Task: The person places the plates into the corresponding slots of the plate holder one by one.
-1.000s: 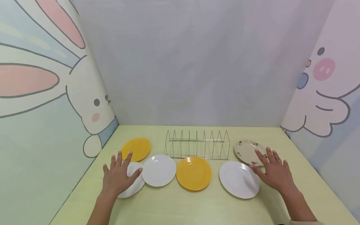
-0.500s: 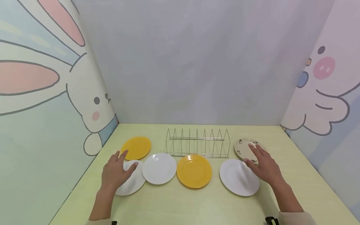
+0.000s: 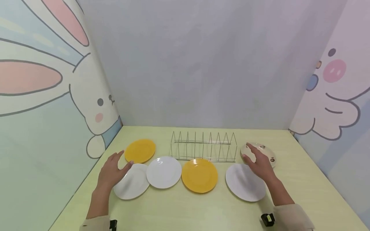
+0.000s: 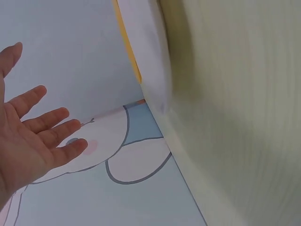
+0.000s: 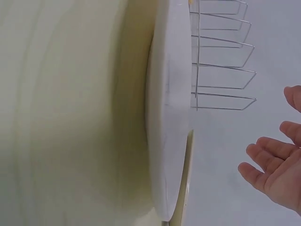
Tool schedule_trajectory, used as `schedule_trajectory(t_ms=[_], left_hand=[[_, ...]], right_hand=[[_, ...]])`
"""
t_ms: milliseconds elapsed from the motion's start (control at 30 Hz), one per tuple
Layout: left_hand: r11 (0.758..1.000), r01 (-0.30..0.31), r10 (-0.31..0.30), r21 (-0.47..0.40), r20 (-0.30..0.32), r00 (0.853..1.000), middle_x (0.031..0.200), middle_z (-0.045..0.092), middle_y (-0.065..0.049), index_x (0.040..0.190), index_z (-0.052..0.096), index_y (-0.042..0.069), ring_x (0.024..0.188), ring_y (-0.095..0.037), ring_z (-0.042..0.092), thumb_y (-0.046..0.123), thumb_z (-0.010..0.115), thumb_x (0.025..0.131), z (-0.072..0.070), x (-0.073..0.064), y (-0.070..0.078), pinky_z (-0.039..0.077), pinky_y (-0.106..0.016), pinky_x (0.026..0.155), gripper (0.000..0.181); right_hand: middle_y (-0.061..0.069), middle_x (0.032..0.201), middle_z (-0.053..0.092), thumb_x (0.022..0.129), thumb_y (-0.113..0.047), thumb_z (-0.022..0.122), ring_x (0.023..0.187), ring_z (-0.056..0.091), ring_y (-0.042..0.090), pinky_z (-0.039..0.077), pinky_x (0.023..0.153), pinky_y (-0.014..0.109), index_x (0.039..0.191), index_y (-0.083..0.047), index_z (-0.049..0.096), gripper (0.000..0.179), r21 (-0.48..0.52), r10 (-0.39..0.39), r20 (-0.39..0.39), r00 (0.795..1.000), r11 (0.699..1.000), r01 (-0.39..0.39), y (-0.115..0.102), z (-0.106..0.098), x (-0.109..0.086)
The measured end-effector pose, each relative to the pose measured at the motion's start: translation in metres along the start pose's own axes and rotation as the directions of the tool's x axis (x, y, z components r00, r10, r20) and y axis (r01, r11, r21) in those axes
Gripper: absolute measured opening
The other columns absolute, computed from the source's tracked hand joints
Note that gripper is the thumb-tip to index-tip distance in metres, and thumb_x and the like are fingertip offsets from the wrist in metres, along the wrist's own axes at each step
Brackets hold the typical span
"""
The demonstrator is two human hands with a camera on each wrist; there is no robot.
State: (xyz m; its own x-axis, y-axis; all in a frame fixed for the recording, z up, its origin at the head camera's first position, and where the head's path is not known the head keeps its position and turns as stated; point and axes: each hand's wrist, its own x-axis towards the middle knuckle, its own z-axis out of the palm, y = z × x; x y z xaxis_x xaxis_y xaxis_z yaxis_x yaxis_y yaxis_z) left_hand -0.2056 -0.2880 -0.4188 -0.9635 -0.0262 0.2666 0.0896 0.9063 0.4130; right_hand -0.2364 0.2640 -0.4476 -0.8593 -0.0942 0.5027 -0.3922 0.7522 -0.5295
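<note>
My left hand (image 3: 111,171), fingers spread and holding nothing, hovers by the left edge of a white plate (image 3: 132,183). In the left wrist view that hand (image 4: 37,136) shows its palm, well above the table. My right hand (image 3: 260,163) hangs over the gap between another white plate (image 3: 244,184) and a beige patterned plate (image 3: 267,152), partly hiding both. Its relaxed fingers hold nothing; the right wrist view has the hand (image 5: 277,165) apart from the white plate (image 5: 171,103). A third white plate (image 3: 163,172) and a yellow plate (image 3: 199,176) lie between the hands.
A wire plate rack (image 3: 203,147) with upright dividers stands at the back middle. Another yellow plate (image 3: 140,150) lies at the back left. The pale green table (image 3: 185,211) is bounded by a grey back wall (image 3: 196,70) and cartoon-printed side walls (image 3: 37,154).
My right hand has moved left, from over the patterned plate's right side toward its left part. My left hand has drifted slightly left and down, uncovering more of the white plate. Plates stay put.
</note>
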Motion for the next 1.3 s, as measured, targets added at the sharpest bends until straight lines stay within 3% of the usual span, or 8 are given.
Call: schedule_trajectory(t_ms=[367,667,900,1000,1167,1300], left_hand=[[0.996,-0.019,0.020,-0.090,0.008,1.000,0.133,0.039,-0.030,0.136,0.039,-0.004,0.122,-0.048,0.033,0.046,0.056,0.089,0.008,0.012,-0.018,0.029,-0.062,0.094,0.070],[0.990,0.027,-0.021,-0.137,0.048,0.999,0.133,0.040,-0.030,0.137,0.039,-0.002,0.116,-0.049,0.040,0.045,0.057,0.089,0.011,0.021,-0.030,0.035,-0.061,0.090,0.070],[0.983,0.047,-0.032,-0.178,0.083,0.996,0.135,0.038,-0.030,0.138,0.038,0.000,0.114,-0.051,0.042,0.045,0.058,0.089,0.014,0.027,-0.040,0.039,-0.060,0.087,0.070],[0.976,0.053,-0.035,-0.213,0.086,0.996,0.135,0.039,-0.030,0.138,0.038,0.000,0.114,-0.050,0.043,0.044,0.059,0.088,0.017,0.029,-0.044,0.039,-0.059,0.088,0.070],[0.958,0.096,-0.065,-0.270,0.122,0.990,0.136,0.037,-0.031,0.140,0.036,0.001,0.116,-0.049,0.043,0.045,0.059,0.088,0.020,0.037,-0.050,0.040,-0.055,0.090,0.072],[0.939,0.153,-0.106,-0.308,0.165,0.981,0.136,0.035,-0.032,0.142,0.034,0.002,0.118,-0.048,0.040,0.048,0.059,0.087,0.020,0.046,-0.055,0.039,-0.054,0.091,0.076]], right_hand=[[0.029,0.128,0.046,0.094,-0.018,0.056,0.111,0.049,0.046,0.042,0.084,0.059,0.137,0.004,0.039,0.052,0.201,0.053,0.046,0.998,0.978,-0.061,0.005,0.020,0.013],[0.030,0.123,0.051,0.097,-0.022,0.051,0.108,0.052,0.044,0.041,0.089,0.053,0.139,0.004,0.036,0.051,0.312,0.173,0.076,0.982,0.931,-0.188,0.007,0.033,0.034],[0.031,0.123,0.050,0.098,-0.024,0.047,0.113,0.049,0.041,0.041,0.091,0.050,0.141,0.001,0.034,0.052,0.459,0.230,0.131,0.964,0.848,-0.264,0.007,0.041,0.045],[0.030,0.117,0.053,0.099,-0.024,0.045,0.105,0.053,0.039,0.048,0.084,0.044,0.142,-0.002,0.034,0.050,0.499,0.279,0.169,0.945,0.803,-0.326,0.008,0.045,0.047],[0.024,0.096,0.056,0.100,-0.021,0.042,0.085,0.057,0.034,0.052,0.073,0.039,0.143,-0.004,0.034,0.046,0.583,0.350,0.229,0.908,0.698,-0.416,0.008,0.048,0.051],[0.018,0.086,0.056,0.100,-0.020,0.042,0.073,0.057,0.025,0.051,0.072,0.043,0.144,-0.005,0.032,0.047,0.618,0.361,0.243,0.900,0.657,-0.431,0.007,0.050,0.054]])
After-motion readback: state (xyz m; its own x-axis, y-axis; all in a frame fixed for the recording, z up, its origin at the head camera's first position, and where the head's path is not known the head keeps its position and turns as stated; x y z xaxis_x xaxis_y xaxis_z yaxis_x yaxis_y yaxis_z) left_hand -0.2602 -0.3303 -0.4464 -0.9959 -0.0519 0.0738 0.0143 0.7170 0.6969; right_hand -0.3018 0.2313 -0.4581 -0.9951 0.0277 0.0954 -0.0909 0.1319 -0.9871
